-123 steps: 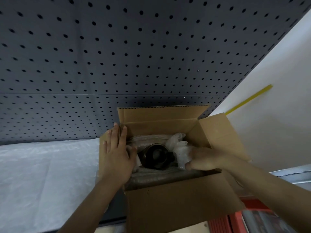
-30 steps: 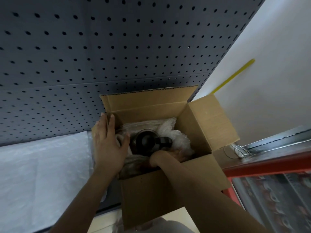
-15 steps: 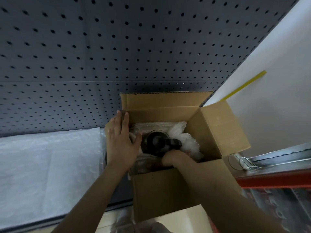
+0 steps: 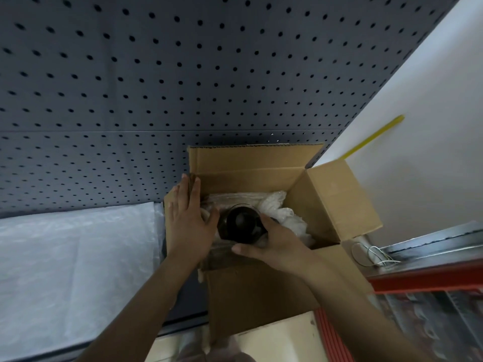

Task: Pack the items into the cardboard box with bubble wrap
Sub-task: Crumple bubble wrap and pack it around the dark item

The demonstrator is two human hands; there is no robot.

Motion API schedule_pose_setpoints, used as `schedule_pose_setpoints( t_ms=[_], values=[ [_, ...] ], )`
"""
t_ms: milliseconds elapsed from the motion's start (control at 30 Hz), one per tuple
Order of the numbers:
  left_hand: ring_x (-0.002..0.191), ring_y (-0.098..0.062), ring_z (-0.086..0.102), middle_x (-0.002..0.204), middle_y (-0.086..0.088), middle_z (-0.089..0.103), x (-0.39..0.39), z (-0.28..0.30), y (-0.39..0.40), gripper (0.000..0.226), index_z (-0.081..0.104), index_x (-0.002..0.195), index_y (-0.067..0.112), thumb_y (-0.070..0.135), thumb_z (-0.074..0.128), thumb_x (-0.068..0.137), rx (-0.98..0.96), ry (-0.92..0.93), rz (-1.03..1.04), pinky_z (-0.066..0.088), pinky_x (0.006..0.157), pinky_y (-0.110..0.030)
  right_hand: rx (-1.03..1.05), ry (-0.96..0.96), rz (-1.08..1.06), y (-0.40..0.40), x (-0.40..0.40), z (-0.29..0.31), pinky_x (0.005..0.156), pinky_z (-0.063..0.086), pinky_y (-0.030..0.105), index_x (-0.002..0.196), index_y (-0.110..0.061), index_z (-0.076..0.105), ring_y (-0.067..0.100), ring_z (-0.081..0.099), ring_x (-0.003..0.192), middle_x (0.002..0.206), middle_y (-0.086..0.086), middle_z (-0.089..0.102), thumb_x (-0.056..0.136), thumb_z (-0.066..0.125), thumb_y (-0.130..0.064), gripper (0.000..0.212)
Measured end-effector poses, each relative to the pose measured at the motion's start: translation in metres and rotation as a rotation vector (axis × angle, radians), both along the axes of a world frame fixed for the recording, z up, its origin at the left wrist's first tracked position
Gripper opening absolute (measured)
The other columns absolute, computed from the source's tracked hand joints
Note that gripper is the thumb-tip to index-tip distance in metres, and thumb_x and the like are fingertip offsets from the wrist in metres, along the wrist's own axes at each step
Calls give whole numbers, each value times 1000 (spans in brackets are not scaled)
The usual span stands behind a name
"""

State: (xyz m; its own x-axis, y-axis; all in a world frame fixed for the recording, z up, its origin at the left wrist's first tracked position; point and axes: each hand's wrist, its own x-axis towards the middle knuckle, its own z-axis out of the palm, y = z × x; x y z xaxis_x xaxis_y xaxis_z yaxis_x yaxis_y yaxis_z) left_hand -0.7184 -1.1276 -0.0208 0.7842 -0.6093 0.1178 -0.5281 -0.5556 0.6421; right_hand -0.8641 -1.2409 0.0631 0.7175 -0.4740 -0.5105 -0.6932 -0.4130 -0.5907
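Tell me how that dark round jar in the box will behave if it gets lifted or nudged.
The dark jar looks glossy, so probably rigid, breakable and somewhat slippery in the right hand. Its round body would likely roll if laid down bare. The bubble wrap packed beside it should keep a nudge from shifting it much.

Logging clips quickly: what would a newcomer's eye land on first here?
The open cardboard box at centre, against the dark pegboard. Inside it a dark round item sits among bubble wrap. The left hand lies flat on the box's left edge, and the right hand touches the item.
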Motion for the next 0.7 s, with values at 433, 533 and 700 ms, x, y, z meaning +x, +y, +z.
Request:
schedule_pose_setpoints(
  t_ms=[433,533,700],
  values=[
    [147,-24,2,161,0,0,5,-1,-5,69,21,150,20,34,56,92,-71,73,-32,11,119,-43,-8,-276,-47,25,-12,-1,111,16,17,150,-33,12,1,12,142,157,-15,14,69,75,-51,104],
    [147,-23,1,161,2,-2,8,-2,-5,68,20,150,21,36,54,94,-73,114,-37,10,120,-43,-21,-288,-47,27,-11,-2,110,16,16,151,-33,10,4,15,143,157,-13,16,70,75,-50,105],
    [147,-24,8,160,-4,9,6,10,3,65,20,150,15,37,48,96,-70,63,-39,10,119,-42,6,-325,-7,28,-5,-2,104,17,13,149,-36,4,-6,16,134,155,-16,19,72,73,-50,105]
  ],
)
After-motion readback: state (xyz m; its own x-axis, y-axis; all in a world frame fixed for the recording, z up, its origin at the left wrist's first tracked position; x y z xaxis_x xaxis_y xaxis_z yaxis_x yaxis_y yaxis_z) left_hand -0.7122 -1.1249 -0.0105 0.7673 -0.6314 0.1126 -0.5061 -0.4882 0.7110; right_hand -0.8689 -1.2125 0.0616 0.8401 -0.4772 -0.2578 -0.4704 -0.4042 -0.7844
